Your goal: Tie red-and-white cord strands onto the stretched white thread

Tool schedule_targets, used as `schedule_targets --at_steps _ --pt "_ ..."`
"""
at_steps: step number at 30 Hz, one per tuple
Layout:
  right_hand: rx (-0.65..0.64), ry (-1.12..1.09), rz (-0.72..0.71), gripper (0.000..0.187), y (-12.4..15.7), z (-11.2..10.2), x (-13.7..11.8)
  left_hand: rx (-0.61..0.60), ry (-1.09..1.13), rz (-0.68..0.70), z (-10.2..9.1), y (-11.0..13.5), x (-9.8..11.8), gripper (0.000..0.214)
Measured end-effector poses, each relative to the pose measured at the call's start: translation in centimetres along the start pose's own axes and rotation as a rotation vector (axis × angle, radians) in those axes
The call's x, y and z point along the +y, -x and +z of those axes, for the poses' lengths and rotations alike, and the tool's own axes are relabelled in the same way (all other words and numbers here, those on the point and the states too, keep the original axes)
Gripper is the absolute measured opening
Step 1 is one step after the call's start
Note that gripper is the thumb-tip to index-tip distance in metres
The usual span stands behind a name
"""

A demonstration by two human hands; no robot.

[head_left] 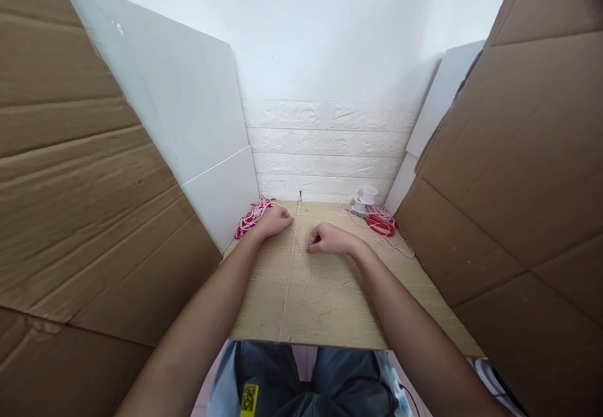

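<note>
A pale cord (289,272) runs taut from a small dark nail (300,193) at the wall to the front edge of the wooden board. Just left of the cord, near the nail, my left hand (277,221) is closed in a pinch; what its fingertips hold is too small to make out. My right hand (331,239) is right of the cord, thumb and fingers pinched on a thin pale thread. From there the thread's loose end (313,302) curves over the board below. Its upper part slants toward the taut cord.
A red and white yarn heap (254,215) lies behind my left hand. At back right are white spools (369,194), red-handled scissors (380,225) and tangled pink-white cord (400,250). Cardboard panels (94,203) flank both sides of the wooden board (343,316); a white brick-patterned wall (325,147) closes the back.
</note>
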State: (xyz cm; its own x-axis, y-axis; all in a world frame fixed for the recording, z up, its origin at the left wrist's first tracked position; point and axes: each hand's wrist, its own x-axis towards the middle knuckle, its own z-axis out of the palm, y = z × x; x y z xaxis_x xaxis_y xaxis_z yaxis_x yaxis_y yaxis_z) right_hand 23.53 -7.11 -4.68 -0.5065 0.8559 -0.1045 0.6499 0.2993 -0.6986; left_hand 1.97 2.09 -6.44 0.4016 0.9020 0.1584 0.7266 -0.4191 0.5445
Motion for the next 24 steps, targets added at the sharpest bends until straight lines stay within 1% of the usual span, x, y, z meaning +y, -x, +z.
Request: schedule_targets --at_steps 3,7,11,16,24 --pt "0.044 0.012 -0.043 0.017 -0.3 0.4 0.2 0.008 0.001 0.002 0.0 0.0 0.0 0.022" --pt "0.062 0.009 -0.129 0.014 -0.8 1.2 0.2 0.007 -0.001 0.007 0.0 0.0 -0.1 0.022" --pt "0.056 0.039 -0.139 0.011 -1.2 2.2 -0.1 0.011 -0.010 0.007 0.1 -0.1 -0.1 0.022" --pt "0.076 0.132 -0.084 0.009 -1.5 3.1 -0.5 0.016 -0.015 0.009 0.0 -0.1 0.0 0.020" --pt "0.272 0.287 0.105 0.011 -1.4 2.5 -0.2 -0.046 0.058 0.009 -0.4 0.2 0.6 0.018"
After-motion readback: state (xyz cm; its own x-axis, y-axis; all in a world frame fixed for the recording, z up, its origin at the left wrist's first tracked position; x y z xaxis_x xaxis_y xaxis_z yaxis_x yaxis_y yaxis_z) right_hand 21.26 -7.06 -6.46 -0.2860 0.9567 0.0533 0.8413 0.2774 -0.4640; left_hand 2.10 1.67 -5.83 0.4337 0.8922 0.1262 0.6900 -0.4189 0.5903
